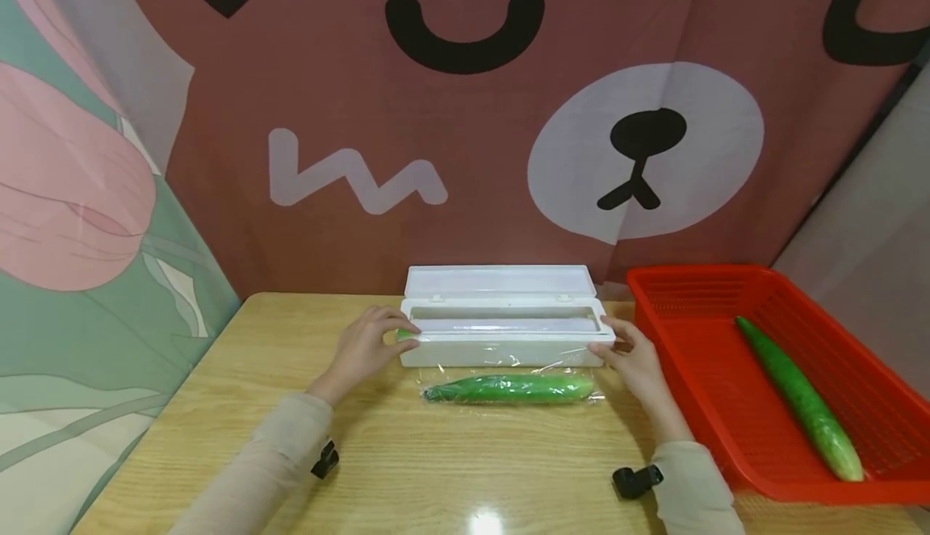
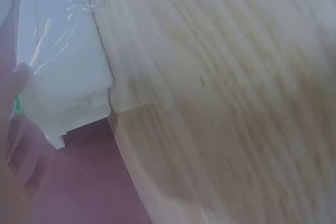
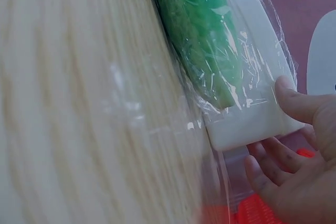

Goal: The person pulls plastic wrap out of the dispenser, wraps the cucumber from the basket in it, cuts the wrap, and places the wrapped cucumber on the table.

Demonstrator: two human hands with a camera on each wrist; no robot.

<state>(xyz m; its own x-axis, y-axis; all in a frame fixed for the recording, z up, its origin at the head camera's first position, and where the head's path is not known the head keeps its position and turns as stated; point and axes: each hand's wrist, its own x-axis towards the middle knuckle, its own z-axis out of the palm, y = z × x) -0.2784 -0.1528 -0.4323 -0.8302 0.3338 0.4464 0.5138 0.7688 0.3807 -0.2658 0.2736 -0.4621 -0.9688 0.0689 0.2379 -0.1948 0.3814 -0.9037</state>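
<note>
My left thumb and fingers pinch the left end of the box [image 1: 501, 353] beside its green tab [image 1: 404, 334]; that is my left hand [image 1: 370, 345]. My right hand [image 1: 635, 361] grips the right end, thumb in front. The box stands by the back edge of the desk [image 1: 407, 462], the cucumber [image 1: 516, 388] just before it in film [image 1: 511, 371] joined to the box. I judge this the wrapping step, ready for cutting; the next move calls for steadying the box and running the tab across.

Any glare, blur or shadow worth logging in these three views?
Head: white glare on the table, near the frame's bottom; left wrist: hazy and soft, shadow along the table's edge; right wrist: bright glints on the film, table blurred.
</note>
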